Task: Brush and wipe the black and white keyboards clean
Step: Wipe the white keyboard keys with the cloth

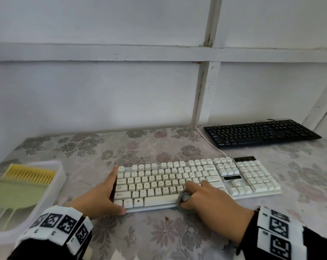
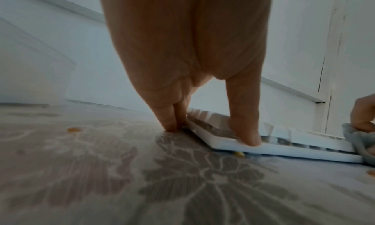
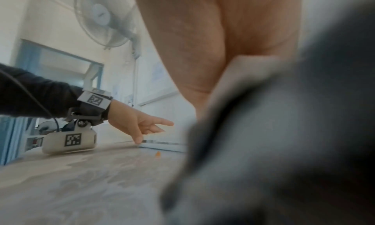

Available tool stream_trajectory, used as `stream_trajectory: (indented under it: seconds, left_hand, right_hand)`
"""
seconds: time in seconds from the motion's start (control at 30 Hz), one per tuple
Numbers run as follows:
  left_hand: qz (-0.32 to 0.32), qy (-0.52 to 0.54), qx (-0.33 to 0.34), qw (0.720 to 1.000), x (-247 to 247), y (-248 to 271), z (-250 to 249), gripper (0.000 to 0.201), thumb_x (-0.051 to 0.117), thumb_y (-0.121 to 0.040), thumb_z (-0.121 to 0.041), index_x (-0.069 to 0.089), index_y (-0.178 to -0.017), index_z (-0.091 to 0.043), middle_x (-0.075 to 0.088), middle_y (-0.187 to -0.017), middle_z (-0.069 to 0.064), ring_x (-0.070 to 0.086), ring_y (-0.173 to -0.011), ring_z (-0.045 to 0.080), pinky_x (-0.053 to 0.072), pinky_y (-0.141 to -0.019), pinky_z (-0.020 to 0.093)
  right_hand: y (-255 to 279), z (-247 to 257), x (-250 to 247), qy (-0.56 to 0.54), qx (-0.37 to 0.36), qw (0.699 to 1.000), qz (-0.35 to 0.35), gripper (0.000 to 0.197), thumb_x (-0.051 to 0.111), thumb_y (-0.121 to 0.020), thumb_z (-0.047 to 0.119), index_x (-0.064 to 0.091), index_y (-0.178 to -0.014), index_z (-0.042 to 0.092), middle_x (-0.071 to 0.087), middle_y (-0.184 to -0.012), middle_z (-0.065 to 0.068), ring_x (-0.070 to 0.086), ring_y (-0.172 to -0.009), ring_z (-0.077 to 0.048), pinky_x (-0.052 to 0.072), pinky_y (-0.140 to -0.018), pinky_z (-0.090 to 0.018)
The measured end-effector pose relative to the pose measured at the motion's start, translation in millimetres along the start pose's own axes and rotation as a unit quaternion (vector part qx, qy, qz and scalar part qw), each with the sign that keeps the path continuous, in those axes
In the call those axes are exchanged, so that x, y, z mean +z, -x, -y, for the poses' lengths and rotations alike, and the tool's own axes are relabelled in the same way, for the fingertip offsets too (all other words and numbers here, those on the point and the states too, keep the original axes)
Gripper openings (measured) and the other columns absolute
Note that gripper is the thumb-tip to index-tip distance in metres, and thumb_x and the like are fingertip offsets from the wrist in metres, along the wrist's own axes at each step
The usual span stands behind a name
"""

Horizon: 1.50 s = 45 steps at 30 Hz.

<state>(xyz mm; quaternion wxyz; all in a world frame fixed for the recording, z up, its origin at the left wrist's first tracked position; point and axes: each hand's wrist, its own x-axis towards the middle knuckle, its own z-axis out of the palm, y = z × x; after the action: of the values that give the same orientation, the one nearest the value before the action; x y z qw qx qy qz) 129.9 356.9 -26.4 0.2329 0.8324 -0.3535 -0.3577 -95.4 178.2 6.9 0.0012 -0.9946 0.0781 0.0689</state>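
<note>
The white keyboard (image 1: 196, 181) lies in the middle of the flowered table. My left hand (image 1: 112, 191) braces its left end: straight fingers (image 2: 168, 116) stand against the side edge and the thumb (image 2: 247, 132) presses on the front corner. My right hand (image 1: 191, 194) grips a bunched grey cloth (image 1: 188, 210) on the keyboard's front edge, beside the space bar's right end. In the right wrist view the cloth (image 3: 284, 148) is a blur that hides the keys. The black keyboard (image 1: 260, 133) sits untouched at the back right.
A clear tray (image 1: 51, 188) at the left holds a yellow-bristled brush (image 1: 29, 173) and a green dustpan (image 1: 16, 192). Small orange crumbs (image 2: 74, 129) lie on the tablecloth, one (image 2: 239, 154) under the keyboard's front edge. A white cable (image 1: 207, 141) runs back towards the wall.
</note>
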Motion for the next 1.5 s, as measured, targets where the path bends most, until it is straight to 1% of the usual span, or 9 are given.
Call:
stream_trajectory:
  seconds: [0.13,0.27,0.37,0.5,0.67,1.0,1.27,1.4,1.5]
  left_hand:
    - [0.007,0.005,0.005,1.0,-2.1,-0.2,3.4,0.135,0.08,-0.055,-0.038,-0.021,-0.143,-0.039,0.029,-0.149,-0.01,0.041,-0.127,0.011,0.032,-0.111,0.034]
    - [0.004,0.004,0.003,1.0,-1.6,-0.3,1.5,0.129,0.081,-0.064,-0.03,-0.021,-0.144,-0.037,0.025,-0.151,-0.01,0.039,-0.128,0.01,0.031,-0.11,0.029]
    - [0.009,0.005,0.005,1.0,-2.0,1.6,1.4,0.133,0.08,-0.057,-0.035,-0.021,-0.143,-0.039,0.024,-0.151,-0.01,0.04,-0.127,0.01,0.033,-0.111,0.033]
    - [0.009,0.01,0.012,1.0,-2.2,1.7,4.5,0.14,0.078,-0.042,-0.047,-0.019,-0.143,-0.042,0.026,-0.15,-0.011,0.04,-0.128,0.011,0.033,-0.111,0.037]
    - [0.013,0.026,0.014,0.999,-1.2,0.4,4.1,0.137,0.079,-0.046,-0.041,-0.018,-0.143,-0.042,0.031,-0.137,-0.018,0.043,-0.125,0.009,0.035,-0.109,0.034]
    - [0.017,0.034,0.016,0.999,-2.0,-1.7,6.3,0.138,0.079,-0.045,-0.045,-0.018,-0.143,-0.043,0.031,-0.135,-0.021,0.042,-0.126,0.008,0.034,-0.11,0.033]
    - [0.021,0.048,0.024,0.998,-2.3,-1.9,8.7,0.14,0.082,-0.044,-0.046,-0.017,-0.143,-0.044,0.03,-0.141,-0.02,0.042,-0.126,0.007,0.033,-0.111,0.034]
    - [0.021,0.048,0.027,0.998,-2.5,-2.8,8.7,0.14,0.082,-0.044,-0.048,-0.017,-0.143,-0.043,0.031,-0.139,-0.021,0.042,-0.126,0.006,0.033,-0.111,0.034]
    - [0.022,0.053,0.025,0.998,-2.1,-3.0,8.1,0.142,0.083,-0.043,-0.048,-0.016,-0.144,-0.041,0.029,-0.138,-0.022,0.04,-0.127,0.006,0.031,-0.112,0.033]
  right_hand:
    - [16.0,-21.0,6.4,-0.001,0.041,0.999,0.007,0.025,0.039,-0.099,0.02,0.06,-0.111,0.024,0.037,-0.11,0.005,0.037,-0.094,-0.02,0.041,-0.069,-0.033]
    - [26.8,-36.1,12.2,-0.005,0.07,0.998,0.006,0.027,0.039,-0.099,0.02,0.061,-0.111,0.026,0.037,-0.108,0.007,0.041,-0.099,-0.022,0.035,-0.06,-0.028]
    - [38.0,-48.3,14.6,-0.014,0.09,0.996,-0.007,0.03,0.038,-0.098,0.016,0.062,-0.11,0.028,0.03,-0.099,0.009,0.04,-0.092,-0.022,0.042,-0.071,-0.035]
    - [53.8,-69.5,20.6,-0.038,0.137,0.99,-0.024,0.034,0.043,-0.098,0.019,0.059,-0.12,0.039,0.024,-0.095,0.014,0.037,-0.086,-0.015,0.037,-0.072,-0.026]
    - [69.9,-87.9,24.6,-0.06,0.167,0.984,-0.024,0.033,0.046,-0.097,0.02,0.058,-0.12,0.041,0.031,-0.097,0.016,0.045,-0.092,-0.011,0.043,-0.078,-0.022]
    - [98.6,-128.3,23.1,-0.057,0.25,0.967,-0.011,0.03,0.05,-0.095,0.025,0.064,-0.116,0.041,0.033,-0.087,0.018,0.049,-0.082,-0.003,0.034,-0.063,-0.018]
    - [116.8,-161.1,25.2,-0.059,0.324,0.944,-0.001,0.03,0.054,-0.092,0.018,0.071,-0.104,0.039,0.035,-0.08,0.011,0.045,-0.071,-0.004,0.031,-0.056,-0.017]
    - [126.4,-162.8,17.8,-0.032,0.346,0.937,-0.011,0.038,0.054,-0.094,0.026,0.049,-0.057,0.034,0.035,-0.077,0.007,0.041,-0.062,-0.003,0.029,-0.053,-0.019]
    - [111.5,-132.9,-1.7,-0.078,0.302,0.95,-0.023,0.016,0.052,-0.092,0.044,0.065,-0.083,0.041,0.04,-0.084,0.011,0.048,-0.071,-0.001,0.033,-0.057,-0.014]
